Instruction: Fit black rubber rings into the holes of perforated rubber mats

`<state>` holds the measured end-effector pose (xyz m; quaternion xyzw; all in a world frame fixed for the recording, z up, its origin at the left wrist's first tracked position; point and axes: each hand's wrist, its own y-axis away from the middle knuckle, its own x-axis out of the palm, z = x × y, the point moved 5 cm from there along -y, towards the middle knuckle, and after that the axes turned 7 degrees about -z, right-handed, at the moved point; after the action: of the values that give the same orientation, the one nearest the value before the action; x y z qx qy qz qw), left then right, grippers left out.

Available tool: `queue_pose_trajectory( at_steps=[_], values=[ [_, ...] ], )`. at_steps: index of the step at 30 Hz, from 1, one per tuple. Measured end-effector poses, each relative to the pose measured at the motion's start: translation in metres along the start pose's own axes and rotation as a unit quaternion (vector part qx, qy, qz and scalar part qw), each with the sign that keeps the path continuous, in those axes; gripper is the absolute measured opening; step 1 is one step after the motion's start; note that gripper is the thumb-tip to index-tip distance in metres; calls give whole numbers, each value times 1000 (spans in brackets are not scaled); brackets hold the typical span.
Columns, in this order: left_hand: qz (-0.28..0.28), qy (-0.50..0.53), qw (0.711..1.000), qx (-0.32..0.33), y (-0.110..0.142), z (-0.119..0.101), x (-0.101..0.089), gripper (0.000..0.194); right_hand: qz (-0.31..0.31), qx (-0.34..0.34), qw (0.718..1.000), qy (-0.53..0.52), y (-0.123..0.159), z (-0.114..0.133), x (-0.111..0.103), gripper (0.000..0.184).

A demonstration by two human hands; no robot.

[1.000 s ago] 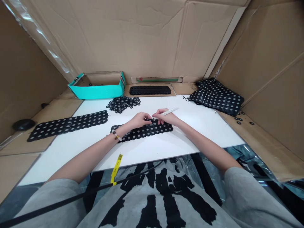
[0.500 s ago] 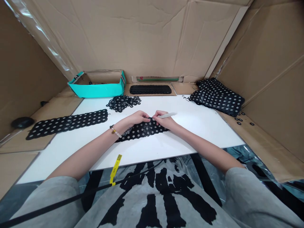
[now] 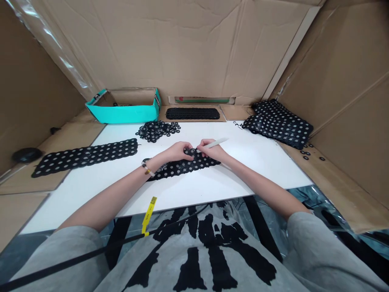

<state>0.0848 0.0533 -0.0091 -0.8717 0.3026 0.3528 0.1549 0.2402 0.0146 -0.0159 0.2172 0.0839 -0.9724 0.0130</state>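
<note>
R hand (image 3: 212, 150) shut round white pen (image 3: 217, 142), tip hidden behind fingers. L hand (image 3: 178, 151) curled over black strip (image 3: 179, 169), fingers (image 3: 189, 152) on its top edge; can't tell if pinching or just pressing. Strip w/ white dots lies flat on white board (image 3: 252, 172), under both hands. Step by the look: pen work on strip; next move seems to need pen tip down on it. Further out: 2nd strip (image 3: 85, 154) to L, loose black rings (image 3: 158, 131) ahead, stack (image 3: 278, 125) to R, teal box (image 3: 123, 115) at back.
</note>
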Motion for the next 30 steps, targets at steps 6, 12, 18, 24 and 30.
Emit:
queue_pose_trajectory(
  at_steps=[6,12,18,24,30],
  values=[
    [-22,63,997,-29,-2,5,7,45,31,-13,999,9,0,-1,-1,17],
    [-19,167,981,-96,2,6,10,55,5,-48,998,26,6,5,2,18],
    [-15,185,978,-99,3,3,4,57,-43,-125,988,77,7,9,8,18],
    [36,124,991,-46,1,1,-2,60,-27,-77,993,81,3,9,-2,18],
    [-34,-41,999,5,-2,11,0,29,7,-12,999,53,0,4,-15,16]
  ],
)
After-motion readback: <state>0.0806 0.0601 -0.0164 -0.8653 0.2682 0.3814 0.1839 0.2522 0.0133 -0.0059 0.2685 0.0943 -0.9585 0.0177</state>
